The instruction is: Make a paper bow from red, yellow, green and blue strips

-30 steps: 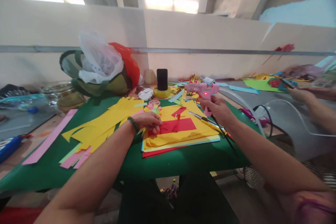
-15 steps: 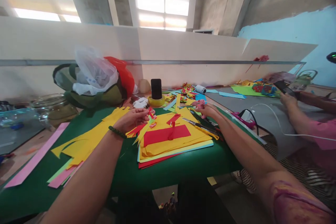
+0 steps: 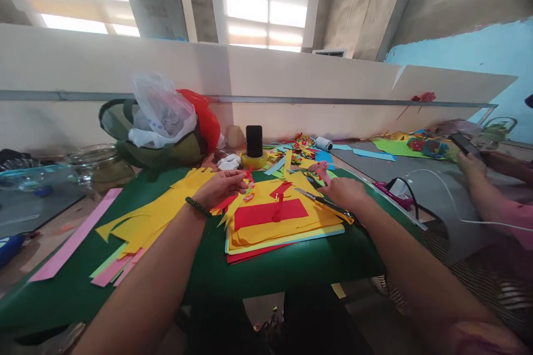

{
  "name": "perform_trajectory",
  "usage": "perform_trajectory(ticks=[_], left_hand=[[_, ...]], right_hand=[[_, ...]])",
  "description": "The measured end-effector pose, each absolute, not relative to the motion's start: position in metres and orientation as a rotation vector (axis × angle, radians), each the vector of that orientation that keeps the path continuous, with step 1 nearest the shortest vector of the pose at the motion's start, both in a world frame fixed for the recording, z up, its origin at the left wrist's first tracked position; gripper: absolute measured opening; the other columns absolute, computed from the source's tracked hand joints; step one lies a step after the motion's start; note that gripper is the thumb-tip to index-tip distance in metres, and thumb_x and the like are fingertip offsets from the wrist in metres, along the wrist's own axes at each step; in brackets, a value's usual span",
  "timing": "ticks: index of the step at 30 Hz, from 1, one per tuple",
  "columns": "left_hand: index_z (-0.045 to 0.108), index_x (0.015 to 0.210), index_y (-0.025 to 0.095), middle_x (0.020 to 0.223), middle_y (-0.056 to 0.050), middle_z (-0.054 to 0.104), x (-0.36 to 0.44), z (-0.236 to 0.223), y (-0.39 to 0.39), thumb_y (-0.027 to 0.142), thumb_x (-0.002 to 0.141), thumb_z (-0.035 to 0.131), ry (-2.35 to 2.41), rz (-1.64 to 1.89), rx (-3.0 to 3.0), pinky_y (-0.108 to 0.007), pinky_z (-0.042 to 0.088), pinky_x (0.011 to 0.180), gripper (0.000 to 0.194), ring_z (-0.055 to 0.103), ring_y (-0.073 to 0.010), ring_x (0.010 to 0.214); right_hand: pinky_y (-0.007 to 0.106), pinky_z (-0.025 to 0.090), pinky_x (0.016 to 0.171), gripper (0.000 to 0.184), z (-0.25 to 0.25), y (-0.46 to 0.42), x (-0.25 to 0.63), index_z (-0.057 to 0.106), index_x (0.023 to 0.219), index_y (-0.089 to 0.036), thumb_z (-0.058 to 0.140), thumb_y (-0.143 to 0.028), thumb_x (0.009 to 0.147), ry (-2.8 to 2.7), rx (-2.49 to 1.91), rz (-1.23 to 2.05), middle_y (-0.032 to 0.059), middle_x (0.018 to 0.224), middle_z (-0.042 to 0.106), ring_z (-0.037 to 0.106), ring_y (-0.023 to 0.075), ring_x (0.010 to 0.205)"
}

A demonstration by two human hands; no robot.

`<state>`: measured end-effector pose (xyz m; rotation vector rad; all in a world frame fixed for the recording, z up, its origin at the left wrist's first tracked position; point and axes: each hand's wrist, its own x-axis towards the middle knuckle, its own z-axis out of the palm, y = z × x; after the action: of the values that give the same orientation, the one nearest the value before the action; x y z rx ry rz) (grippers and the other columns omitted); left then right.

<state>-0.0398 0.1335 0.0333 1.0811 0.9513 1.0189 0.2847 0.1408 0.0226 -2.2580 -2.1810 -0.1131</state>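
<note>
My left hand [image 3: 222,187] is closed on a small paper craft piece [image 3: 244,191] with red and yellow fringes, held just above the stack of coloured paper [image 3: 270,213] with a red sheet on top. My right hand [image 3: 345,191] rests low on the stack's far right with curled fingers at the handle of a pink glue gun [image 3: 320,169], which points away from me. Scissors [image 3: 318,199] with yellow handles lie under that hand.
The green table [image 3: 250,272] carries cut yellow paper [image 3: 158,211] and a pink strip [image 3: 70,241] on the left. A phone [image 3: 254,141] stands in a yellow tape roll at the back, beside bags [image 3: 162,122] and a glass jar [image 3: 97,163]. A co-worker's hands [image 3: 474,163] hold a phone at the right.
My right hand brought the glue gun down from the air to the table. My left hand lifted the craft piece off the red sheet and turned palm up.
</note>
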Motion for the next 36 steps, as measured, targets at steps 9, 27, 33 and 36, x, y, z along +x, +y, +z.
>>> perform_trajectory(ticks=[9,27,33,36], left_hand=[[0.062,0.077,0.013,0.057,0.001,0.065,-0.029,0.027,0.128,0.026,0.075,0.079,0.864,1.048,1.150,-0.017,0.050,0.052,0.021,0.060,-0.0078,0.048],[0.063,0.085,0.015,0.061,-0.001,0.070,-0.022,0.020,0.129,0.053,0.060,0.084,0.951,0.942,1.370,-0.023,0.049,0.057,0.050,0.066,-0.0130,0.055],[0.063,0.085,0.015,0.061,-0.001,0.071,-0.022,0.020,0.129,0.052,0.062,0.083,0.962,0.941,1.398,-0.023,0.050,0.059,0.047,0.067,-0.0130,0.056],[0.063,0.083,0.015,0.061,-0.001,0.071,-0.021,0.019,0.130,0.050,0.065,0.081,0.979,0.943,1.421,-0.024,0.050,0.058,0.044,0.067,-0.0132,0.056]], right_hand=[[0.026,0.037,0.060,0.013,0.043,0.110,0.176,0.060,0.099,-0.020,0.064,-0.023,0.087,-2.403,-0.904,-0.289,0.0086,0.100,0.063,0.060,0.0190,0.081],[0.024,0.030,0.049,0.037,0.015,0.161,0.167,0.054,0.063,-0.019,0.068,-0.052,0.069,-1.789,-0.864,0.801,-0.0045,0.057,0.045,0.038,0.0099,0.054],[0.023,0.032,0.045,0.030,0.015,0.161,0.167,0.054,0.061,-0.020,0.067,-0.046,0.067,-1.733,-0.870,0.928,-0.0063,0.050,0.044,0.037,0.0085,0.047],[0.022,0.037,0.045,0.022,0.015,0.162,0.166,0.053,0.062,-0.020,0.067,-0.037,0.064,-1.687,-0.893,1.041,-0.0061,0.049,0.049,0.044,0.0086,0.046]])
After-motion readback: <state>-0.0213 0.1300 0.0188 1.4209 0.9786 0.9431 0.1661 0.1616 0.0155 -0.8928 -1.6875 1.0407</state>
